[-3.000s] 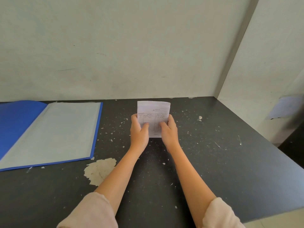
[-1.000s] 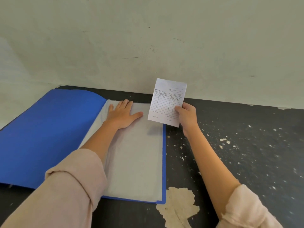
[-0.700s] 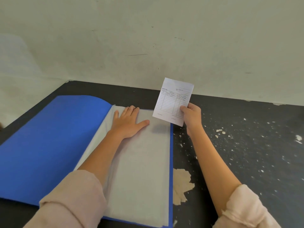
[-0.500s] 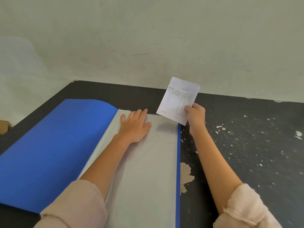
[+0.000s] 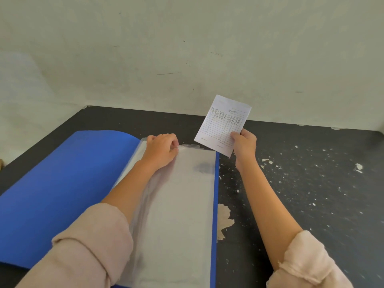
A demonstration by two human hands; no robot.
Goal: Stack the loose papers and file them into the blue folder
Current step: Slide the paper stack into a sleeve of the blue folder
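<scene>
The blue folder [image 5: 62, 183] lies open on the dark table, its cover spread to the left and clear plastic sleeves [image 5: 182, 204] on its right half. My left hand [image 5: 162, 148] rests at the far top edge of the top sleeve, fingers curled and pinching that edge. My right hand [image 5: 243, 144] holds a small stack of white lined papers [image 5: 223, 123] upright by its lower right corner, just above the folder's far right corner.
The table [image 5: 301, 194] is black with chipped paint flecks and a pale bare patch [image 5: 223, 219] beside the folder's right edge. A pale wall [image 5: 187, 48] rises behind the table, and another closes in on the left.
My left hand went from lying flat on the sleeve to curling its fingers around the sleeve's far edge. The right hand with the papers stayed near the folder's far right corner.
</scene>
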